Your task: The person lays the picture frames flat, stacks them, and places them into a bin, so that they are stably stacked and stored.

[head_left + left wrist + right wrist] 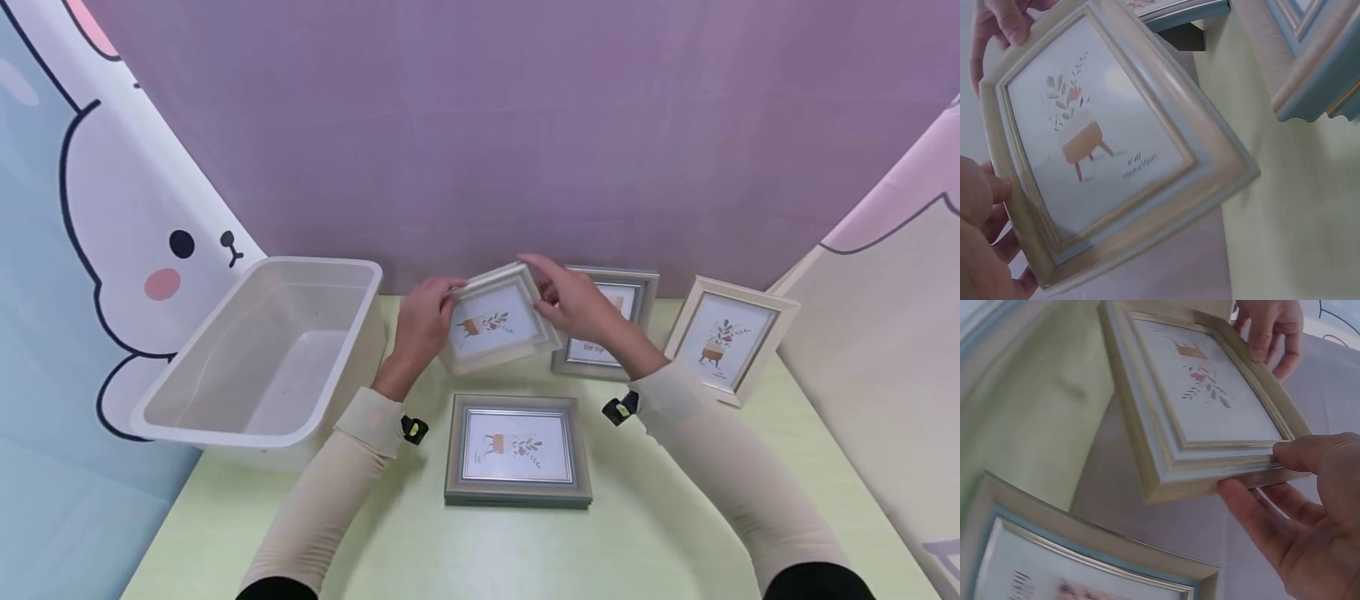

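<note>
Both hands hold a cream picture frame [491, 323] up off the table, tilted, its print of a flower planter facing up. At its left edge the left hand [422, 325] grips the border, fingers curled round it. The right hand [581, 307] pinches the opposite edge; in the right wrist view the thumb [1313, 452] lies on the front border and the fingers are behind. Below them on the table lies a grey picture frame [517, 446] with a similar planter print, face up. Part of a grey standing frame [647, 292] is hidden behind the right hand.
At the left stands a white plastic bin [322, 263], with nothing visible inside. A second cream frame [723, 340] leans upright at the table's right side. A purple backdrop [480, 142] rises behind the pale green table [637, 533], with printed cloth on both sides.
</note>
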A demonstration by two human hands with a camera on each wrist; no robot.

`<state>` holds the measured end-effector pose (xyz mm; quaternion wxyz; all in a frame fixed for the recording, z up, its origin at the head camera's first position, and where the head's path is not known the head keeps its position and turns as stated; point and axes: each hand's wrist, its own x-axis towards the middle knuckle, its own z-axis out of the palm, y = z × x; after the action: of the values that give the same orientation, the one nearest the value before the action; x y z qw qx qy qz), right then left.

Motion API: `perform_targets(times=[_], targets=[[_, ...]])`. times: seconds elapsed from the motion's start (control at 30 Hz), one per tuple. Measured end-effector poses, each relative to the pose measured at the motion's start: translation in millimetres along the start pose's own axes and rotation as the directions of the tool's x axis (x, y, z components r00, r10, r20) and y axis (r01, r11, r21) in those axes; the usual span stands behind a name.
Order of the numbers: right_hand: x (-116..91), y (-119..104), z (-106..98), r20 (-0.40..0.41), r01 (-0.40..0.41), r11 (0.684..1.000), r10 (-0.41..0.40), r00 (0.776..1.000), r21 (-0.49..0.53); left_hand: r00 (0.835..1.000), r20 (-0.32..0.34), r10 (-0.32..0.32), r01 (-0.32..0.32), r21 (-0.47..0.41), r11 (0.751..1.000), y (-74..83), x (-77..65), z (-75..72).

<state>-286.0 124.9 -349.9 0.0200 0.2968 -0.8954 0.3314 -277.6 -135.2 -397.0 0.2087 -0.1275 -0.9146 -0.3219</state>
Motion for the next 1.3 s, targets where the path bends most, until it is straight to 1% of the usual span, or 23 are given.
perform_targets(times=[0.1,0.2,0.3,0.37,0.47,0.53,0.63,0.73,0.8,0.9,1.03,1.2,1.3], targets=[[-6,7,7,-0.041,0.000,0.999,0.002,0.999,0.039,0.999,-0.020,0.030,-0.030,0.028,0.999,3.7,1.4,-1.1],[-11,11,12,-0.076,-0.020,0.997,0.025,0.997,0.073,0.996,-0.045,0.081,-0.078,0.066,0.995,8.3,1.1,-1.2],[-17,16,18,-0.107,-0.030,0.992,0.043,0.993,0.123,0.988,-0.067,0.141,-0.133,0.112,0.985,12.4,0.2,-0.7],[-20,19,23,-0.135,-0.021,0.987,0.043,0.990,0.156,0.979,-0.087,0.186,-0.172,0.144,0.974,13.8,-0.2,-0.1],[-26,25,31,-0.192,0.020,0.980,0.018,0.981,0.196,0.958,-0.116,0.263,-0.240,0.183,0.953,16.2,-0.4,0.2],[-30,29,36,-0.234,0.049,0.973,0.005,0.972,0.226,0.944,-0.126,0.304,-0.275,0.202,0.940,17.9,-0.4,1.1],[-35,35,45,-0.288,0.092,0.953,-0.005,0.958,0.290,0.928,-0.127,0.351,-0.319,0.220,0.922,21.2,-0.8,2.1],[-39,40,52,-0.328,0.126,0.930,-0.007,0.945,0.344,0.918,-0.111,0.380,-0.346,0.239,0.907,23.9,-1.5,2.8],[-41,42,55,-0.350,0.141,0.920,-0.004,0.937,0.367,0.914,-0.098,0.393,-0.360,0.248,0.899,25.4,-1.9,2.5],[-42,44,58,-0.366,0.149,0.917,-0.003,0.930,0.370,0.914,-0.083,0.397,-0.368,0.247,0.897,26.1,-2.5,1.7],[-44,46,59,-0.361,0.137,0.918,0.007,0.933,0.373,0.922,-0.085,0.378,-0.350,0.231,0.908,24.1,-4.7,-1.4],[-48,52,59,-0.357,0.112,0.920,0.032,0.934,0.376,0.930,-0.095,0.354,-0.324,0.239,0.916,16.2,-7.5,-5.2],[-51,56,58,-0.363,0.115,0.922,0.030,0.931,0.371,0.937,-0.095,0.336,-0.305,0.243,0.921,10.9,-9.1,-7.8]])
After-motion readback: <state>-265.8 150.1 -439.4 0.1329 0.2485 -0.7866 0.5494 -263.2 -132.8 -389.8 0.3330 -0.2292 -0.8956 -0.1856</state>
